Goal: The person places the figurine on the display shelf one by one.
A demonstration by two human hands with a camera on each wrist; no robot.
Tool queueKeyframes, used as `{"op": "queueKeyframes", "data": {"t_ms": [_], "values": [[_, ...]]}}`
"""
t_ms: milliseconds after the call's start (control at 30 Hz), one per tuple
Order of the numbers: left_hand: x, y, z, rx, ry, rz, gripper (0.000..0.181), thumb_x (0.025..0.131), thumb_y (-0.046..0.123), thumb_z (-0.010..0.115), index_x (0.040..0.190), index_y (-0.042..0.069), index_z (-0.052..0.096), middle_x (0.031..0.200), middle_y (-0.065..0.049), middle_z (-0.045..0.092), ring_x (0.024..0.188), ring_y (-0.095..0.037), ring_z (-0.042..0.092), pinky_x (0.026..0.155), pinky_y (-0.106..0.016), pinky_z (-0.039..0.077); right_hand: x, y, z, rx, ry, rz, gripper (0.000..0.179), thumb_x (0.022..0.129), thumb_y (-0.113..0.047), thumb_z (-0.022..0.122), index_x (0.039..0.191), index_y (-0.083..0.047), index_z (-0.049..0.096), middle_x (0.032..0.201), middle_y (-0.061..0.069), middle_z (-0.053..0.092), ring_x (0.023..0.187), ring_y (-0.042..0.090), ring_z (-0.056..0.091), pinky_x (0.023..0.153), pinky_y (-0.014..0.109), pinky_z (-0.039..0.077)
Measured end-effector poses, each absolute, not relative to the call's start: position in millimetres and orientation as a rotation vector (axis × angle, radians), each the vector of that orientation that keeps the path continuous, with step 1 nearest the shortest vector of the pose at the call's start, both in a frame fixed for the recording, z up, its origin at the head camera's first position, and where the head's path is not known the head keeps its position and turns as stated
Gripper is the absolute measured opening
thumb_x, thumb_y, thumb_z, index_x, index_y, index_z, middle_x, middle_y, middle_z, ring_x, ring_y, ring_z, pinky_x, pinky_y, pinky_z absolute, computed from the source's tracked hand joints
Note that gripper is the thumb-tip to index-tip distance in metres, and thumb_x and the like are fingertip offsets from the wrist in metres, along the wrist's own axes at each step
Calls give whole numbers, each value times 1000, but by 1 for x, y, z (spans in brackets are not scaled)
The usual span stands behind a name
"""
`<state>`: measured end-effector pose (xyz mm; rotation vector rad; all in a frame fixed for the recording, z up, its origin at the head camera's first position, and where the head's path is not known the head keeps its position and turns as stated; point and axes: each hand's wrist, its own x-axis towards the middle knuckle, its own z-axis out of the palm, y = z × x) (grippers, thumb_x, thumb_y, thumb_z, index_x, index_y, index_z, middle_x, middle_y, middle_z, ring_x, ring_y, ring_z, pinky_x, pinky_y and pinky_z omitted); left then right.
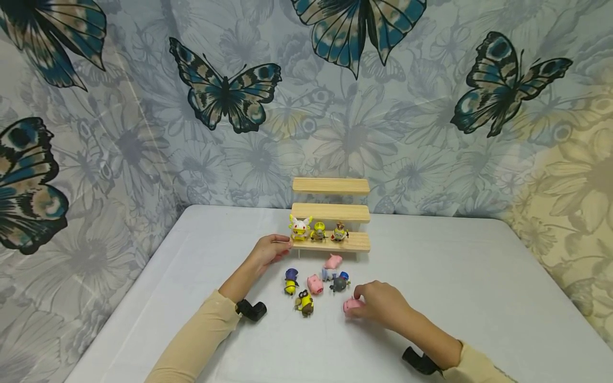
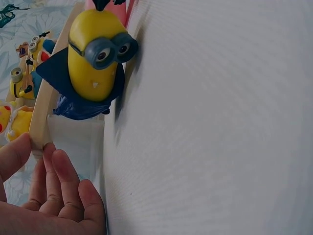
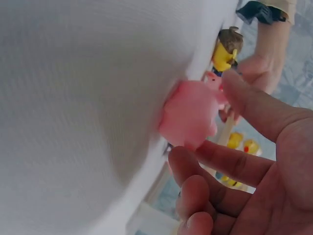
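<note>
My left hand [image 1: 270,251] pinches the left end of the lowest board of a three-tier wooden shelf [image 1: 356,242], thumb above and fingers below in the left wrist view. On that board stand a white-and-yellow figurine [image 1: 300,230] and two yellow minion figurines [image 1: 318,232]. My right hand [image 1: 387,304] holds a pink pig figurine [image 3: 188,115] between thumb and fingers, close over the table at the front right of the toy group. A minion in a dark blue cape [image 2: 95,58] stands near the left hand.
Between the hands, before the shelf, are a brown-and-yellow minion [image 1: 304,304], two more pink pigs [image 1: 315,284], a grey-blue figurine [image 1: 328,274] and a dark grey one with a blue cap [image 1: 340,282]. A butterfly-print cloth [image 1: 354,127] hangs behind the white table [image 1: 445,266].
</note>
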<state>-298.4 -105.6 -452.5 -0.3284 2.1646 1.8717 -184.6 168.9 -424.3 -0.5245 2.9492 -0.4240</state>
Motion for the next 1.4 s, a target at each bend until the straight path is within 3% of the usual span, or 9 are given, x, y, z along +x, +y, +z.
{"op": "queueKeyframes", "data": {"t_ms": [100, 400, 933, 1400], "values": [[-299, -106, -454, -327, 2160, 1875, 33, 89, 17, 71, 119, 6, 64, 88, 4, 68, 79, -8, 62, 71, -24, 48, -184, 168, -426, -503, 2933, -438, 31, 71, -36, 85, 82, -12, 70, 66, -4, 61, 65, 14, 48, 57, 33, 40], [-299, -105, -453, -345, 2169, 1863, 32, 89, 18, 71, 118, 7, 65, 91, 2, 69, 82, -10, 64, 73, -25, 48, -183, 168, -425, -591, 2928, -413, 29, 69, -28, 86, 88, -10, 72, 78, 0, 62, 70, 15, 52, 62, 35, 44], [-299, -105, -453, -344, 2161, 1864, 31, 89, 18, 71, 118, 7, 65, 87, 4, 69, 79, -8, 63, 70, -24, 47, -182, 169, -421, -499, 2904, -514, 30, 69, -18, 87, 92, -9, 72, 64, -3, 52, 64, 13, 45, 60, 29, 37], [-299, -105, -454, -321, 2166, 1872, 31, 90, 16, 69, 119, 5, 65, 84, 4, 69, 78, -8, 64, 68, -22, 48, -182, 168, -424, -552, 2915, -492, 37, 64, -22, 90, 91, -7, 69, 68, -3, 52, 67, 14, 45, 61, 30, 38]]}}
